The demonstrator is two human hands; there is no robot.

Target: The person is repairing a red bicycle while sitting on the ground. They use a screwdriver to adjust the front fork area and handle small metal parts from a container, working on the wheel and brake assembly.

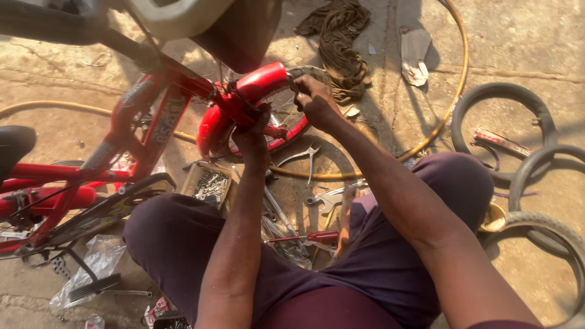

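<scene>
Mudguard, red, runs up-right from the bike frame; right hand grips its upper end, left hand clenches lower, just beneath it.

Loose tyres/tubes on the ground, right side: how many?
3. One black tube at upper right; a second black tube overlapping just below it; a treaded tyre at the lower right edge, partly cut off. More may lie outside the frame.
</scene>
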